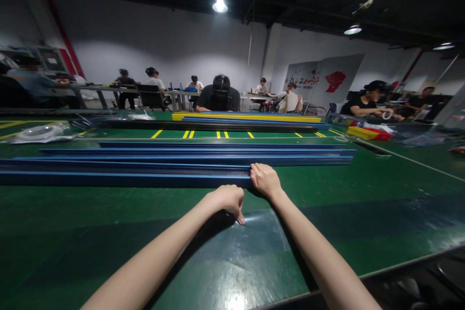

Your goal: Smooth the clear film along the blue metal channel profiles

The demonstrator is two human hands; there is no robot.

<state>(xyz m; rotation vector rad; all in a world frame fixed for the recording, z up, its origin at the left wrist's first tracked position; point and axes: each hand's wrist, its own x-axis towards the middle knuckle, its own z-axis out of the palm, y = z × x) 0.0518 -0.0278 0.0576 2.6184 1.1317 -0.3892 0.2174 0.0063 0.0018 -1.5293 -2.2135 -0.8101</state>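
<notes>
My right hand (266,180) is closed over the right end of a long blue plastic channel (145,179) that lies crosswise in front of me. Just left of it and nearer to me, my left hand (229,198) is curled, one digit pointing down at a sheet of clear film (232,247). What its fingers hold, if anything, is hidden beneath the hand. The film lies along the near side of the table and reflects the lamp light. Behind the nearest channel, more blue channels (312,159) lie roughly parallel.
Further back on the green table (363,203) lie yellow strips (247,116) and a black strip (203,126). Bagged rolls (39,131) sit at left. A phone (371,148) and a yellow tray (362,133) are at right. A co-worker (220,94) sits opposite; others sit around.
</notes>
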